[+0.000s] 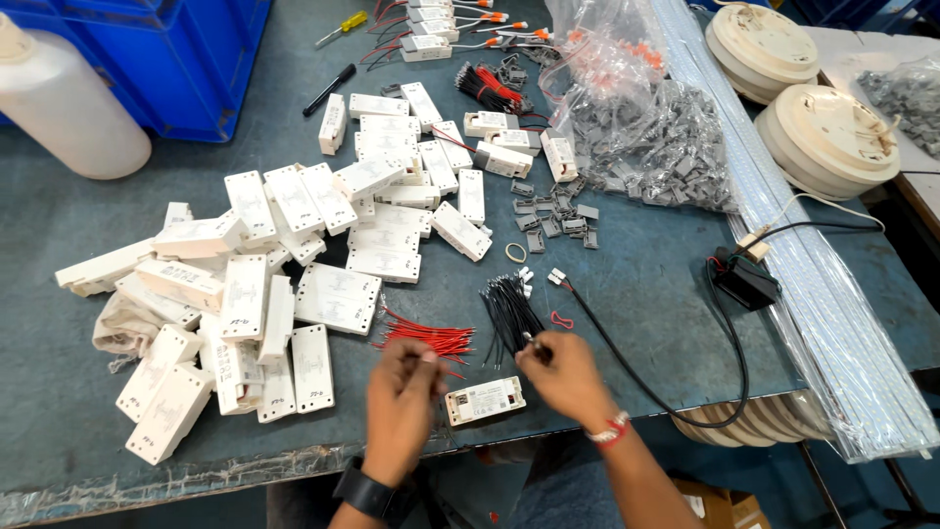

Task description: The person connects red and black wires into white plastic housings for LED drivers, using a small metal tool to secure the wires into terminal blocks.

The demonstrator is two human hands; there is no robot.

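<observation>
My left hand [399,402] is closed on a red wire at the near end of a loose bundle of red wires [431,338]. My right hand [561,377] pinches a black wire at the near end of a bundle of black wires [509,312]. Between the two hands, near the table's front edge, lies a small white rectangular driver box [485,401] with a label on top. The left wrist wears a black watch, the right a red-and-white band.
A heap of white plastic boxes [245,284] covers the left of the grey-green table [636,323]. Grey clips [553,216] and a clear bag of them [656,147] lie behind. Round cream lamp housings [827,137], long LED strips [832,294], a blue crate [186,59], a white bottle [69,108].
</observation>
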